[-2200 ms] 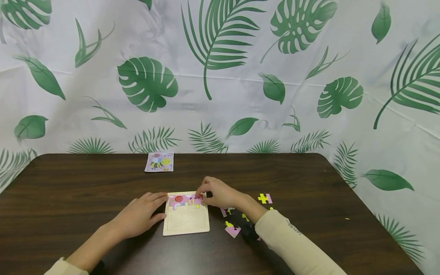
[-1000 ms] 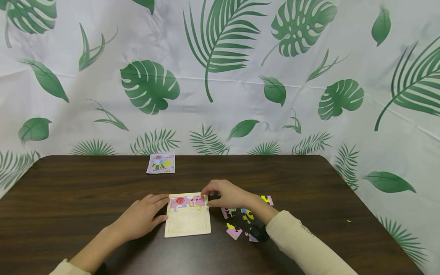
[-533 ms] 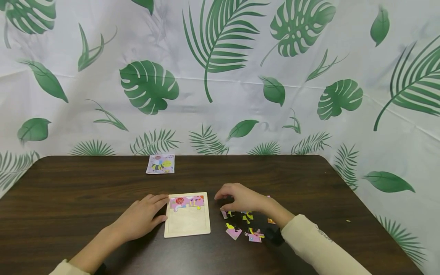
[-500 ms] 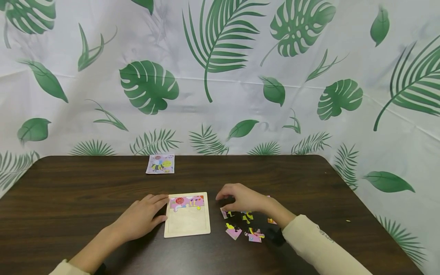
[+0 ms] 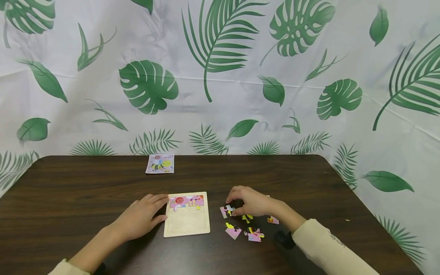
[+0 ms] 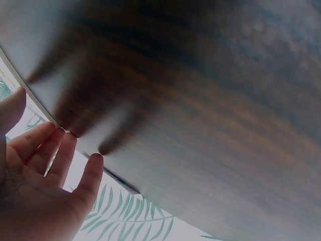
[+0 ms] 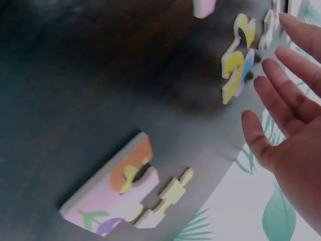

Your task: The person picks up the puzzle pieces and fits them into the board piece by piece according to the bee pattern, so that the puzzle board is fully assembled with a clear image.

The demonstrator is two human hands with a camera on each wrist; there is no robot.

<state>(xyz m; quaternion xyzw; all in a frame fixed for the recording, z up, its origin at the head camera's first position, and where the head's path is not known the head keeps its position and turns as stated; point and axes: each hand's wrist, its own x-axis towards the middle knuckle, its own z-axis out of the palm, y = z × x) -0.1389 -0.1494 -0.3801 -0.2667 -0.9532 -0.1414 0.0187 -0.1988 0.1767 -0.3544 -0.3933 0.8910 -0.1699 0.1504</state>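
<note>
In the head view, the wooden tray [image 5: 186,223] lies below the centre of the frame; joined pieces [image 5: 186,201] fill its upper strip, while bare wood below suggests the larger share is left. The left hand [image 5: 137,217] rests straight fingers against its left edge, clasping nothing. Right of centre, the right hand [image 5: 252,202] hangs over loose pieces [image 5: 254,236], some partly hidden beneath it. A bee card [image 5: 160,164] lies above the tray.

In the left wrist view, relaxed fingertips meet the tray's edge at lower left.

In the right wrist view, parted fingers at right grasp nothing; a pink-and-orange piece [image 7: 113,188] at lower left awaits placing
</note>
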